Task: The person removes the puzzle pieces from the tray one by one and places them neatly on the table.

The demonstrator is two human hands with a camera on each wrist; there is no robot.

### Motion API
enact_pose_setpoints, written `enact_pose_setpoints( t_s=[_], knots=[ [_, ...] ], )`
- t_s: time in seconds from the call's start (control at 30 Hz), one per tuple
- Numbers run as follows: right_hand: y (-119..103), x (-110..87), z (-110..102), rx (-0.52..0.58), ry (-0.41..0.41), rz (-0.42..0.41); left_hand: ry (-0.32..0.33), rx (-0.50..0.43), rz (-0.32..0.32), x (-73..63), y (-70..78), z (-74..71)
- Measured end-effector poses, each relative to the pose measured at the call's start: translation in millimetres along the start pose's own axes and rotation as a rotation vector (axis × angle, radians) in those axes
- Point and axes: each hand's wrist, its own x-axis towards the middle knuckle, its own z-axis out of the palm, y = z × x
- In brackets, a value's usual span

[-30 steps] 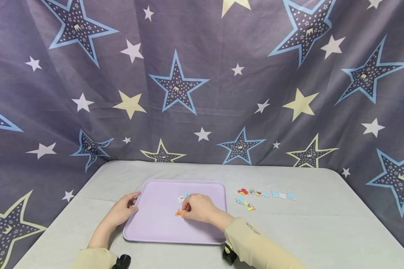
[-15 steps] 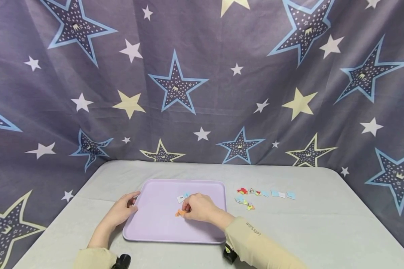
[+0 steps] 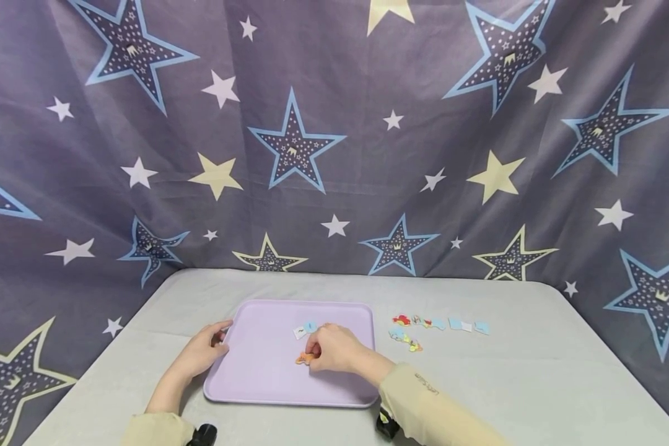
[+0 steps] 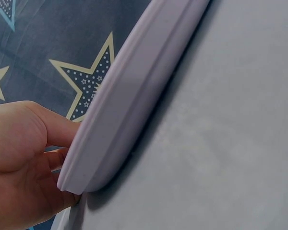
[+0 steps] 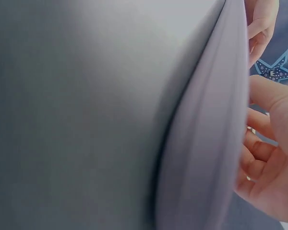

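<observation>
A light purple tray (image 3: pixel 256 371) lies on the table. My left hand (image 3: pixel 201 350) holds its left edge, and in the left wrist view the thumb (image 4: pixel 62 130) meets the rim while the other fingers curl at the outer side. Over the right half of the tray, my right hand (image 3: pixel 337 350) pinches a small orange puzzle piece (image 3: pixel 303 358), partly covered by the fingertips. Just behind that hand, a white piece with a dark mark (image 3: pixel 300 332) and a light blue piece (image 3: pixel 310 326) lie side by side. The tray's wall hides the pieces in the right wrist view.
Right of the tray, several puzzle pieces lie on the pale grey cloth (image 3: pixel 507 371): a red one (image 3: pixel 402 320), a yellow one (image 3: pixel 415 346) and a row of blue and white ones (image 3: pixel 466 326). A star-patterned curtain (image 3: pixel 357 155) hangs behind the table.
My right hand has shifted slightly right with the orange piece, uncovering more of the light blue piece. The left hand stays at the tray's edge.
</observation>
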Motion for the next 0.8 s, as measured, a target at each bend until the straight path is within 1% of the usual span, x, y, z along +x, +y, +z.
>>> enact_pose_setpoints(
  t_s=[0.2,0.33,0.57,0.67,0.8],
  knots=[
    [10,-5.4,-3,0.084,0.018,-0.019,-0.003,-0.004,-0.014,-0.5,1.0,0.0],
    [14,-7.6,-4,0.114,0.016,-0.028,0.003,-0.005,-0.018,0.4,0.2,0.1],
    [19,-11.2,-5,0.210,0.010,0.018,0.000,0.003,-0.008,0.4,-0.8,0.5],
    [20,-13.7,-6,0.193,0.018,0.019,-0.004,0.003,-0.018,0.4,0.0,0.3],
    [22,-17.6,-9,0.121,0.029,0.016,-0.016,0.004,-0.034,0.5,1.8,-0.2]
  ],
)
